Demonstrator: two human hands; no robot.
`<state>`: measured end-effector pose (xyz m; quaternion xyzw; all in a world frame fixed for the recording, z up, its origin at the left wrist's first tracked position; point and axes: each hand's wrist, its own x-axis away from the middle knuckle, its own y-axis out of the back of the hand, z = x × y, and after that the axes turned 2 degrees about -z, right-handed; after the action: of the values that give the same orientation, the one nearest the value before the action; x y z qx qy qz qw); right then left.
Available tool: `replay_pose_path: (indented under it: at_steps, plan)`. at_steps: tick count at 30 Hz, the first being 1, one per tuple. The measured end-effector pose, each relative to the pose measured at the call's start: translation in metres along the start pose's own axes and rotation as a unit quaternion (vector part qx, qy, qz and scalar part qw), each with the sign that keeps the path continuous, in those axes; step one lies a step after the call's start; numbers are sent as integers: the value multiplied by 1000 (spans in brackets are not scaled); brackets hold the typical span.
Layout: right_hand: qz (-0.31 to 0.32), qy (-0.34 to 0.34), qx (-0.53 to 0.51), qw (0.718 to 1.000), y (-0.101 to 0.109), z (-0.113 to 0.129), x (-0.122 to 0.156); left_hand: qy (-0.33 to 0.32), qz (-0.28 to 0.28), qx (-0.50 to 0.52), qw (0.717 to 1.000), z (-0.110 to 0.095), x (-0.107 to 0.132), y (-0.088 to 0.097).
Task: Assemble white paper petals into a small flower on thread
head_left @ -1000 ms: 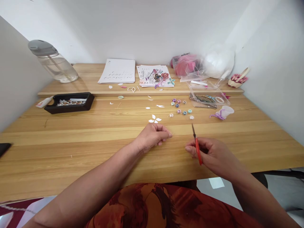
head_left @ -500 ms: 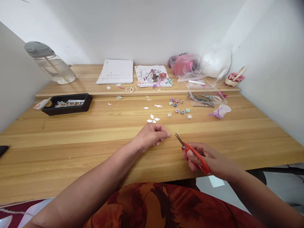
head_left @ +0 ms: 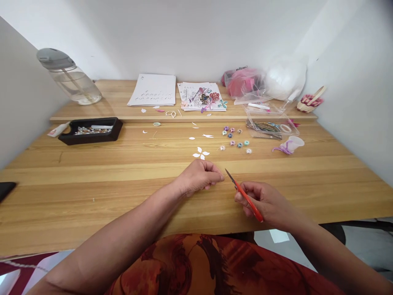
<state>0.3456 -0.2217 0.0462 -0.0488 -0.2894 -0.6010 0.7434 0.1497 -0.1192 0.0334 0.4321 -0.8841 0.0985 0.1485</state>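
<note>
Red-handled scissors [head_left: 248, 200] rest in the grip of my right hand [head_left: 265, 203], blades pointing up and left, close to my left fingertips. My left hand [head_left: 202, 177] is closed in a pinch over the table. What lies between its thumb and finger is too small to make out. Just beyond the left hand, white petal-shaped paper pieces [head_left: 201, 154] lie in a flower pattern. More white cut pieces [head_left: 208, 136] are scattered behind them. Several small thread bobbins [head_left: 240, 145] sit to the right of these.
At the left are a black tray [head_left: 115, 130] of beads and a water bottle [head_left: 72, 80]. The raised back shelf holds paper sheets [head_left: 153, 88], wire flowers [head_left: 208, 98] and plastic bags [head_left: 244, 84]. A clear box [head_left: 272, 127] of tools, a small cup [head_left: 295, 144] and a basket [head_left: 307, 103] stand right.
The scissors have turned in my right hand, their handles closer together and blades nearer my left fingertips. My left hand keeps its pinch. The whole view has shifted slightly.
</note>
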Motion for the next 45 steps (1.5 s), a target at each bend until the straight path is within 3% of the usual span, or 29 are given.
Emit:
replay_pose_path:
  at_steps: [21,45]
  plan:
    - [-46,23,136,989,2,2,1,4,0,-29,1000,0,0,0]
    - [-49,48,89,994,-2,-15,-1,-1,3,-27,1000,4,-4,2]
